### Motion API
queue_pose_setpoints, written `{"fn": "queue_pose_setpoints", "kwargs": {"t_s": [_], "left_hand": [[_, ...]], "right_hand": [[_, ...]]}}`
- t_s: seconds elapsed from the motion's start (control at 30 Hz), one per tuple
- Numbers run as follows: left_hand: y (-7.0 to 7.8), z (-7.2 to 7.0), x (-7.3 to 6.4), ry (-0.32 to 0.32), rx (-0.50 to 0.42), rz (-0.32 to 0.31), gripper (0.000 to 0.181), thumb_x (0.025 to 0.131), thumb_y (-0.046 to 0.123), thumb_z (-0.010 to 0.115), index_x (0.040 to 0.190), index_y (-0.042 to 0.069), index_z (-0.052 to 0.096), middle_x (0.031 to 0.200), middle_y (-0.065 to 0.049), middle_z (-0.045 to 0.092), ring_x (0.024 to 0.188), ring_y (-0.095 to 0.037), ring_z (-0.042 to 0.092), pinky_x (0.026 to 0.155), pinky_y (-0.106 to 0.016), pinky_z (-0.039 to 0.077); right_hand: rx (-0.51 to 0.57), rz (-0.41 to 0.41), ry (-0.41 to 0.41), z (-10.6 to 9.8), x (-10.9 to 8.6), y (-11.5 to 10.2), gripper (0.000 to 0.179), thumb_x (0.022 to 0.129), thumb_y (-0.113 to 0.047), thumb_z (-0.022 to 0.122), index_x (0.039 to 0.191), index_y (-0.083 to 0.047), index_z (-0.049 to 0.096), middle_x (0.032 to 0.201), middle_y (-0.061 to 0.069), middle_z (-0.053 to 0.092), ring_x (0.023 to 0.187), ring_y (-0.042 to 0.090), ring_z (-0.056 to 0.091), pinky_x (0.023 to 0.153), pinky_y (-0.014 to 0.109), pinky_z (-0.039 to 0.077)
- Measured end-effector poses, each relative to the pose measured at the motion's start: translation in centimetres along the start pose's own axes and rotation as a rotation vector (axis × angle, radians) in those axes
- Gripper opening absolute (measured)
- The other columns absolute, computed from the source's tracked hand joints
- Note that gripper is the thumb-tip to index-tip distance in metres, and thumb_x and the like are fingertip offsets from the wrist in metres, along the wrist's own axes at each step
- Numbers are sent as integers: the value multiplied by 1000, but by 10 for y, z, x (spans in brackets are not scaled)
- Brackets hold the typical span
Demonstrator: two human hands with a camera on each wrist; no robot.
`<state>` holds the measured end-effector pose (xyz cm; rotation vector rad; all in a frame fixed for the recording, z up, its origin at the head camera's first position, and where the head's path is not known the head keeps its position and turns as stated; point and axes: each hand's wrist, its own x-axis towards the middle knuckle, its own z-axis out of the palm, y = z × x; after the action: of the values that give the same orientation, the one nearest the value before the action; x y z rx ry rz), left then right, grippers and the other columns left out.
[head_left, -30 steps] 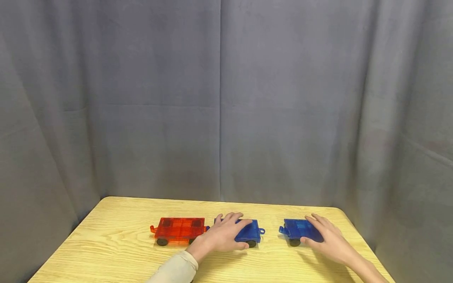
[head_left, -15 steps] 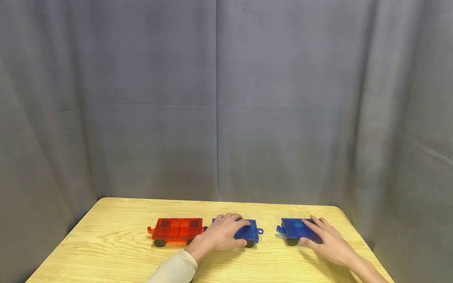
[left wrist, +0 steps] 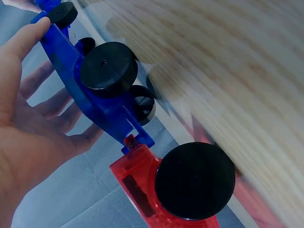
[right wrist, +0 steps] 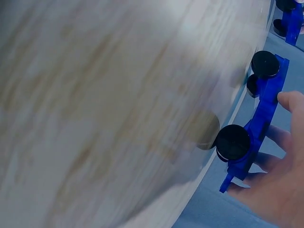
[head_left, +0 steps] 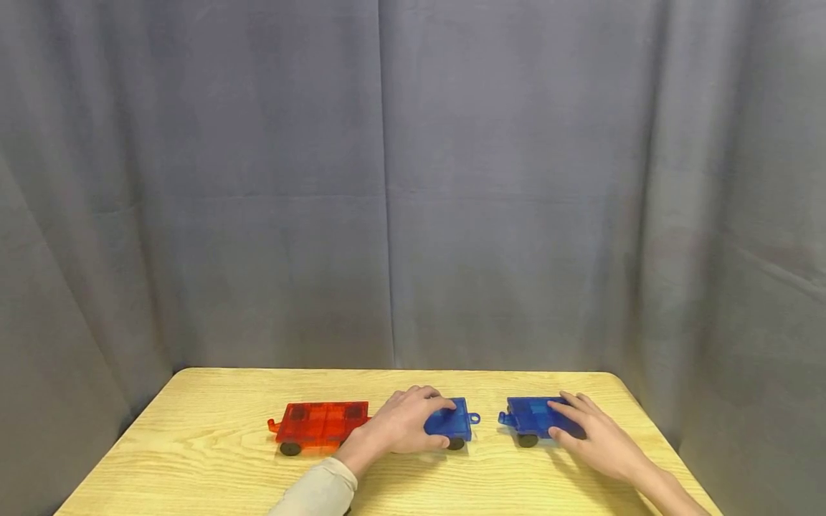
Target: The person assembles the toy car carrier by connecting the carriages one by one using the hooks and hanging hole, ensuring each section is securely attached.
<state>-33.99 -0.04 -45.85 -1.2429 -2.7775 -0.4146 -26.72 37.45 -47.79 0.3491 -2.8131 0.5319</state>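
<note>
My left hand point(head_left: 403, 423) lies over a translucent blue toy train car point(head_left: 458, 418), thumb on its near edge and fingers across its top, gripping it. A red toy train car point(head_left: 323, 421) stands to its left; in the left wrist view the red coupling tab point(left wrist: 130, 141) meets the blue car's coupling point(left wrist: 145, 137). My right hand point(head_left: 600, 437) holds a second blue train car point(head_left: 532, 416) by its right part, thumb at the near side. A small gap parts this car's hook point(head_left: 503, 418) from the middle car's ring point(head_left: 475, 418). Black wheels face the tabletop.
The cars stand in a row on a light wooden table point(head_left: 213, 451) with rounded far corners. Grey curtains point(head_left: 503, 179) hang behind the table and on both sides.
The right hand has moved its blue car left, narrowing the gap to the middle car. The left hand stays on the middle car. The head view has shifted slightly.
</note>
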Motion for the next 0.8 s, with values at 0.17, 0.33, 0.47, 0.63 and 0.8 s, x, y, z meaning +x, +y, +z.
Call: {"fn": "queue_pose_setpoints", "kwargs": {"t_s": [0.17, 0.33, 0.47, 0.63, 0.8], "left_hand": [[0, -1, 0, -1, 4, -4, 54, 90, 52, 73, 139, 34, 62, 137, 2, 56, 123, -21, 53, 101, -48, 43], [-1, -1, 0, 3, 3, 3, 53, 89, 52, 74, 138, 34, 63, 136, 3, 57, 122, -21, 53, 100, -48, 44], [-1, 0, 0, 2, -6, -10, 53, 88, 51, 75, 137, 34, 63, 137, 3, 57, 123, -21, 53, 101, -49, 43], [-1, -1, 1, 12, -12, -14, 54, 88, 52, 75, 137, 34, 64, 137, 2, 57, 124, -22, 52, 101, -50, 43], [-1, -1, 2, 5, -5, -16, 54, 88, 53, 74, 137, 35, 63, 137, 3, 57, 125, -22, 52, 102, -50, 42]], "right_hand": [[36, -21, -4, 1, 3, -2, 64, 96, -54, 65, 141, -8, 62, 151, 24, 45, 140, 57, 27, 101, 76, 27], [49, -26, -7, 3, 2, -4, 63, 95, -53, 67, 140, -9, 63, 151, 22, 45, 141, 55, 28, 102, 76, 27], [44, -33, -12, 5, 3, -8, 62, 96, -53, 66, 140, -10, 63, 151, 21, 46, 141, 55, 29, 102, 75, 27], [44, -44, -20, 5, 5, -14, 62, 96, -53, 65, 141, -10, 63, 152, 19, 46, 141, 54, 29, 103, 75, 27], [55, -50, -36, 6, 5, -17, 62, 97, -52, 65, 141, -9, 63, 152, 20, 45, 141, 54, 28, 102, 76, 27]]}}
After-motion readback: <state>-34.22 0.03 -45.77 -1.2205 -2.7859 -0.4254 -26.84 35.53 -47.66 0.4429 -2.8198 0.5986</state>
